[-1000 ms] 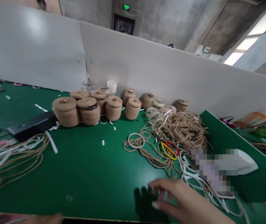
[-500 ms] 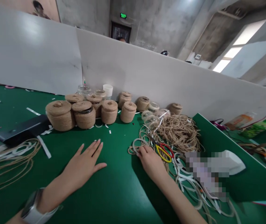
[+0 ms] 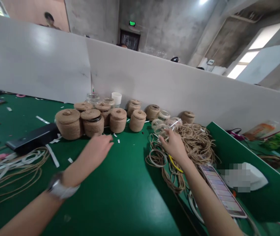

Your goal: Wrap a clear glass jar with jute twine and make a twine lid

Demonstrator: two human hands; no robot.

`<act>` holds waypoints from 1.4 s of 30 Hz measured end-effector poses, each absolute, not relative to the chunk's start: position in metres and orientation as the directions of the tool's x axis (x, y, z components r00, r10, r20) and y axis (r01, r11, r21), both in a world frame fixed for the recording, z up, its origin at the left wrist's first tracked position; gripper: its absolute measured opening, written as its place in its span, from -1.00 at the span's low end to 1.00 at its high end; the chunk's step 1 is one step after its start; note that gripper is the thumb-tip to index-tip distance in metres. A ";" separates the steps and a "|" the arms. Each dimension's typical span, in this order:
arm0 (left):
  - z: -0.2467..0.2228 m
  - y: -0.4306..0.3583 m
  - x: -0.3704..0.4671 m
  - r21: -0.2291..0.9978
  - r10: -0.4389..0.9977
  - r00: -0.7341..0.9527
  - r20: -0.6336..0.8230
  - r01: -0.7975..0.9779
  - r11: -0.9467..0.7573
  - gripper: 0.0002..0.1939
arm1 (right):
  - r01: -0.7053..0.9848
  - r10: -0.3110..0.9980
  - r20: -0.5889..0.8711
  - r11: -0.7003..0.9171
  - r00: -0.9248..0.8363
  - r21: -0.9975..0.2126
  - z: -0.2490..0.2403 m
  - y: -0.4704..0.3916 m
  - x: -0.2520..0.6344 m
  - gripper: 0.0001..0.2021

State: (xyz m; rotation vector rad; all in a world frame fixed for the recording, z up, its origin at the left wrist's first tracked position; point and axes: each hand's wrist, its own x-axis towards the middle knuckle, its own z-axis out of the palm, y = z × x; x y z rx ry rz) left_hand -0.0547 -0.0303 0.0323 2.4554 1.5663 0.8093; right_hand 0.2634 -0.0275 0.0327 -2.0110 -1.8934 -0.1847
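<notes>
My left hand (image 3: 98, 149) is over the green table just in front of the jute-wrapped jars (image 3: 93, 123), a little blurred, fingers apart and nothing seen in them. My right hand (image 3: 175, 146) reaches to the clear glass jars (image 3: 160, 126) that lie by the rope heap; its thumb and fingers are apart, and whether they touch the glass I cannot tell. Below that hand is a pale ring of cord (image 3: 157, 158). Beside it, the yellow scissors handle (image 3: 175, 164) shows partly from under my wrist. A heap of jute rope (image 3: 196, 144) lies to the right.
A white partition (image 3: 140, 78) runs behind the jars, with a stack of white cups (image 3: 116, 97) before it. At left are a black box (image 3: 33, 137) and loose cords (image 3: 27, 167). A phone (image 3: 222, 190) lies at right, beside a green divider (image 3: 240, 154).
My left hand has lifted from lying flat and moved forward toward the jars. My right hand has left the pale ring and moved forward and right to the glass jars. The view has shifted slightly.
</notes>
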 end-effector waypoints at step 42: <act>0.024 -0.004 -0.016 0.449 0.462 0.001 0.887 0.230 -0.863 -0.24 | 0.641 0.913 0.404 0.338 -0.047 -0.689 0.088 -0.074 0.215 -0.42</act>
